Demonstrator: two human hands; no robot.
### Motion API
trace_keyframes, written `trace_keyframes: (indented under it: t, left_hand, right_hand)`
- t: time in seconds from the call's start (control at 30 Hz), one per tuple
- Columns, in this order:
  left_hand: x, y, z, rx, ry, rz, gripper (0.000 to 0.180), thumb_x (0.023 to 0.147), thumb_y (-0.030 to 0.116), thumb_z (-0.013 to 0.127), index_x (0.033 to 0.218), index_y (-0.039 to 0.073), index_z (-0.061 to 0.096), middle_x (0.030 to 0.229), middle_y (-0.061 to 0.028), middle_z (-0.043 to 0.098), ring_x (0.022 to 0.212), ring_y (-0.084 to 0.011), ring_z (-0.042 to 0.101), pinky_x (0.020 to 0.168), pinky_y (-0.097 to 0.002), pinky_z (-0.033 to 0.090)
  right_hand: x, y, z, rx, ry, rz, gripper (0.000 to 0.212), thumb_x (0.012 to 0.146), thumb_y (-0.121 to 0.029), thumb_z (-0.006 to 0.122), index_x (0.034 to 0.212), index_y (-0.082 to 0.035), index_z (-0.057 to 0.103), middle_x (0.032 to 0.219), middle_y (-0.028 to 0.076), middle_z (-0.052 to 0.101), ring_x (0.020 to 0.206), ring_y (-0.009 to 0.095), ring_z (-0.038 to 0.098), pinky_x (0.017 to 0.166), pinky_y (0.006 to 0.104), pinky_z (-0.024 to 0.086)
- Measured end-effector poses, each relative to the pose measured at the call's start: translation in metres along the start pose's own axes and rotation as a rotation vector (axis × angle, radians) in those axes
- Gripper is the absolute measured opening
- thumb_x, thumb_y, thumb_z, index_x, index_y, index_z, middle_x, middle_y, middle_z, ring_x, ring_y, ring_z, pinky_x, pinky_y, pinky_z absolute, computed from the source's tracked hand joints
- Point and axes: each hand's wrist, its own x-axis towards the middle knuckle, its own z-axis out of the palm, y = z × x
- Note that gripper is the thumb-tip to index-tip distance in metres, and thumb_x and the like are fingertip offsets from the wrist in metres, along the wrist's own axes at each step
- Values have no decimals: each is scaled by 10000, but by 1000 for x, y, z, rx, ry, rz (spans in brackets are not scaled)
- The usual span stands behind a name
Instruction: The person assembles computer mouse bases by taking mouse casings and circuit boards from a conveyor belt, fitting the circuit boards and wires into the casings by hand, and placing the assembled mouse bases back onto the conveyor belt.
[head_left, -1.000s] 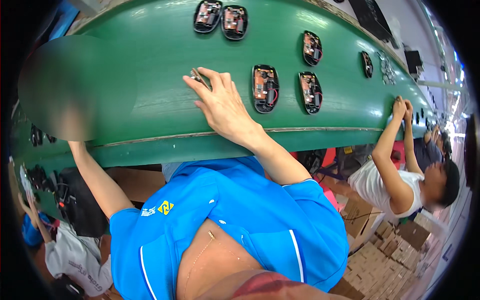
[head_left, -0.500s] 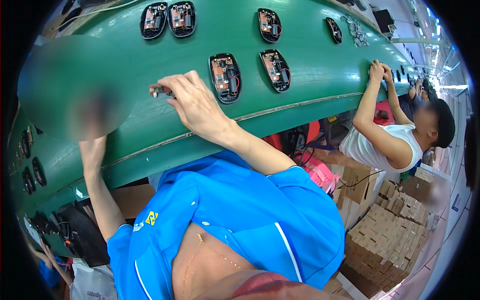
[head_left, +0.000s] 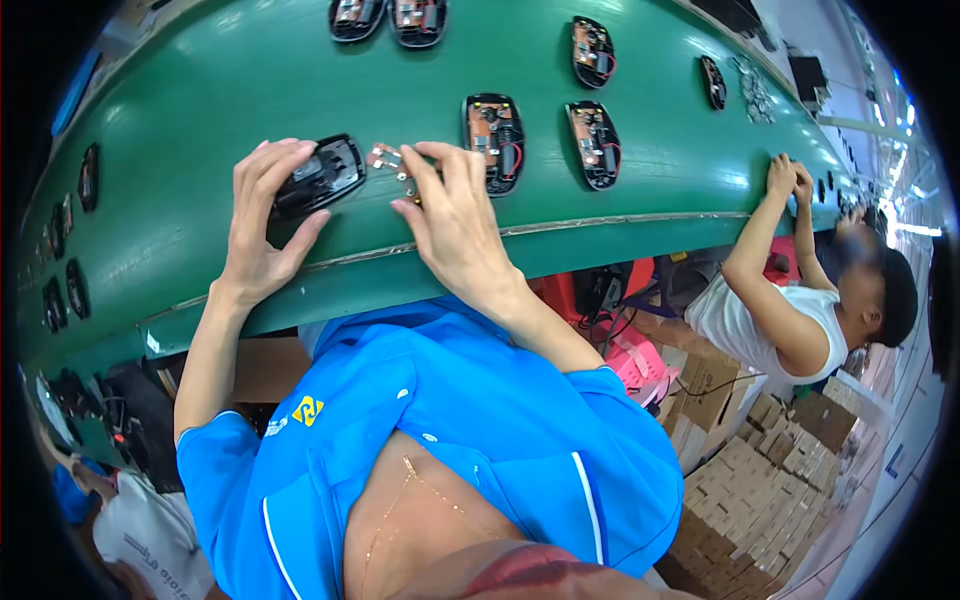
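Note:
At the near edge of the green bench, my left hand (head_left: 262,215) curls around a black computer mouse base (head_left: 338,172), its fingers on the far side and its thumb near the close edge. The base is tilted, with its inner side partly showing. Just to its right, my right hand (head_left: 462,215) pinches a small brown circuit board (head_left: 386,160) between thumb and fingers. The board is apart from the base, and part of it is hidden by the fingers. Right beside that hand lies an open mouse base with a board in it (head_left: 492,140).
More open mouse bases with boards lie farther right (head_left: 594,145) and at the far side (head_left: 418,18). Dark mouse parts (head_left: 76,288) sit at the left. Small metallic pieces (head_left: 755,92) lie in a pile at the right, past which a co-worker (head_left: 800,310) works at the bench (head_left: 660,150).
My left hand has come up and right with the mouse base, which now shows beside the circuit board. My right hand with the board has shifted right. The view has turned a little.

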Motion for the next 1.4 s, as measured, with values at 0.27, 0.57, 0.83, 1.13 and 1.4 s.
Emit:
trace_keyframes:
  t: [0.27, 0.57, 0.83, 1.13, 1.4]
  left_hand:
    - [-44, 19, -19, 64, -83, 52, 505, 792, 55, 743, 1285, 69, 634, 1322, -73, 649, 1267, -279, 563, 1206, -507, 331]
    - [-16, -4, -26, -232, 214, -333, 255, 948, 73, 640, 1197, 24, 672, 1160, -71, 670, 1115, -215, 595, 1052, -349, 457]
    - [-14, -30, -14, -265, 107, -407, 172, 998, 83, 600, 1126, 29, 701, 1085, -61, 656, 984, -169, 589, 911, -294, 492]
    - [-22, -40, -15, -233, 96, -343, 154, 993, 76, 600, 1100, 48, 707, 1066, -61, 660, 953, -179, 597, 868, -302, 501]
    - [-22, -44, -17, -142, 76, -266, 144, 977, 68, 612, 1084, 53, 708, 1054, -63, 661, 955, -187, 598, 858, -312, 497]
  right_hand:
    - [-8, -21, -8, -110, -38, 18, 507, 830, -29, 742, 1321, -44, 618, 1198, 174, 546, 1005, 318, 528, 883, 415, 480]
    - [-9, -25, -17, -174, -65, 139, 511, 836, -58, 775, 1323, -39, 624, 1162, 155, 560, 984, 288, 531, 868, 391, 478]
    - [51, -25, -26, -13, -196, -92, 554, 794, -60, 795, 1324, -71, 632, 1111, 106, 583, 966, 261, 540, 858, 372, 478]
    - [78, -31, -5, 46, -465, -248, 608, 777, -35, 780, 1357, -97, 610, 1106, 89, 582, 972, 247, 534, 848, 347, 477]
    - [84, -36, -1, 42, -533, -270, 677, 765, -21, 780, 1403, -108, 571, 1124, 89, 567, 983, 241, 524, 850, 343, 475]
